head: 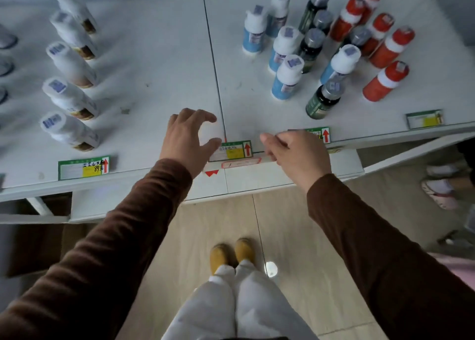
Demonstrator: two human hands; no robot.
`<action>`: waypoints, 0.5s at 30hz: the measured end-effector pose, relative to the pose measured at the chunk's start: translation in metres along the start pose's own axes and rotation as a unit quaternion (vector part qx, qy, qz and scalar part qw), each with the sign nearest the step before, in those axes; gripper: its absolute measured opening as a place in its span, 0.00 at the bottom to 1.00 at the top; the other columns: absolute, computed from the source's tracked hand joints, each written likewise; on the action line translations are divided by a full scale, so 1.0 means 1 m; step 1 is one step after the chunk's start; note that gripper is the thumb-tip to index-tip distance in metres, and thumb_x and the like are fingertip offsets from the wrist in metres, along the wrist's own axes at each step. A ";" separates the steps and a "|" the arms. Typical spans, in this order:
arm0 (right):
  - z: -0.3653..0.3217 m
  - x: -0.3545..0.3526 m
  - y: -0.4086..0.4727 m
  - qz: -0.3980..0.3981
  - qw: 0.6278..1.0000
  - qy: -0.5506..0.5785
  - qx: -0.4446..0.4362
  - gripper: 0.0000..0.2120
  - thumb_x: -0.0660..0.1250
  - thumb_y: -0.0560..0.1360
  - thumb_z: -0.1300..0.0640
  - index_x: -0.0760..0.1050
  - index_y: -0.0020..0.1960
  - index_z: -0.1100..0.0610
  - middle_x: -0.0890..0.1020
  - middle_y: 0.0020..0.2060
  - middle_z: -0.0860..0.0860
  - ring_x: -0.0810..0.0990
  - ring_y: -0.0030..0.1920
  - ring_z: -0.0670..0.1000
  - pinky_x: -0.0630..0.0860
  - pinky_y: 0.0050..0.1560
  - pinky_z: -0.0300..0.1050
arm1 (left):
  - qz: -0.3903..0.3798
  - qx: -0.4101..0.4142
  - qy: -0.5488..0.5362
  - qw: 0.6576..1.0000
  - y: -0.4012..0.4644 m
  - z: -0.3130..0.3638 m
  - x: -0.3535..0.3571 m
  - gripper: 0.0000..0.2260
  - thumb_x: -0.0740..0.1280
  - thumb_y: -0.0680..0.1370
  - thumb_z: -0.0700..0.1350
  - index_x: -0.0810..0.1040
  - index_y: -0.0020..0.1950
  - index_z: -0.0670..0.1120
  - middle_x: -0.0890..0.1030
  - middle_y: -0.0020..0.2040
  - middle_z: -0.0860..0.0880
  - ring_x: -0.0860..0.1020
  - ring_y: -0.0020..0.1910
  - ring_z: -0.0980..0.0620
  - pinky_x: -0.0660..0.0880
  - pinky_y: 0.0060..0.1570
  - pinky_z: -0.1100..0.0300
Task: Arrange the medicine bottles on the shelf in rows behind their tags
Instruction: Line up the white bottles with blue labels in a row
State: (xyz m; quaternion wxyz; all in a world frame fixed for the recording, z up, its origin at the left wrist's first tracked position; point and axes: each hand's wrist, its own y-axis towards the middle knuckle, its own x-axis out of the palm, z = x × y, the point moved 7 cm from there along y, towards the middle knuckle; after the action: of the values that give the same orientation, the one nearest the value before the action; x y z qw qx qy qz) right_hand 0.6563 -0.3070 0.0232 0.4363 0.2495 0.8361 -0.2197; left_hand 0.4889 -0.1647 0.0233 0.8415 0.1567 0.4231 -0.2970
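While the white bottles (69,131) at left already stand in a row behind their tag (84,167), the blue (287,78), dark green (322,100) and red (385,82) ones at right sit mixed in a clump, well back from the front tags. Both hands hover over the shelf (154,69) edge — left hand (189,139) curved wide, thumb apart, holding nothing; right hand (295,154) loosely curled, also empty (as far as I can tell). Looks like a between-picks moment. Next move prob needs a reach to the clump w/ one hand — take a blue bottle, set it behind the middle tag (232,150)
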 end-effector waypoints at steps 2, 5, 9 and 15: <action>-0.004 -0.034 0.014 0.057 0.997 -0.025 -0.037 0.20 0.63 0.77 0.41 0.76 0.38 0.57 0.80 0.31 0.51 0.78 0.35 0.55 0.77 0.40 0.50 | -0.005 0.013 -0.008 1.000 0.014 0.015 -0.005 0.17 0.71 0.72 0.48 0.77 0.60 0.50 0.76 0.58 0.48 0.71 0.59 0.46 0.66 0.57 0.58; -0.011 -0.076 0.037 0.109 0.990 -0.022 -0.083 0.09 0.67 0.76 0.48 0.77 0.44 0.54 0.81 0.37 0.48 0.79 0.39 0.52 0.73 0.41 0.46 | -0.009 0.025 -0.028 0.999 0.038 0.037 -0.003 0.17 0.72 0.72 0.48 0.77 0.60 0.49 0.77 0.58 0.48 0.74 0.58 0.47 0.70 0.58 0.56; -0.013 -0.107 0.072 0.113 0.982 -0.053 -0.140 0.06 0.66 0.77 0.55 0.75 0.52 0.56 0.81 0.47 0.51 0.79 0.46 0.51 0.74 0.47 0.45 | -0.015 0.028 -0.043 0.999 0.070 0.062 0.021 0.19 0.73 0.71 0.50 0.76 0.61 0.49 0.77 0.57 0.48 0.75 0.57 0.48 0.71 0.56 0.58; -0.020 -0.098 0.123 -0.015 0.958 -0.159 -0.237 0.20 0.66 0.76 0.58 0.72 0.67 0.54 0.73 0.62 0.56 0.74 0.60 0.58 0.71 0.60 0.52 | -0.028 -0.026 -0.091 0.995 0.104 0.085 0.079 0.26 0.76 0.68 0.51 0.72 0.62 0.47 0.77 0.58 0.47 0.75 0.55 0.48 0.73 0.57 0.54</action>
State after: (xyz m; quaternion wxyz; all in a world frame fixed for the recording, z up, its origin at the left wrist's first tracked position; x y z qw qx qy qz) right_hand 0.7675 -0.2219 0.0978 0.6070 0.0886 0.7876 -0.0587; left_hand 0.6440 -0.1566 0.0113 0.8717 0.0954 0.3566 -0.3224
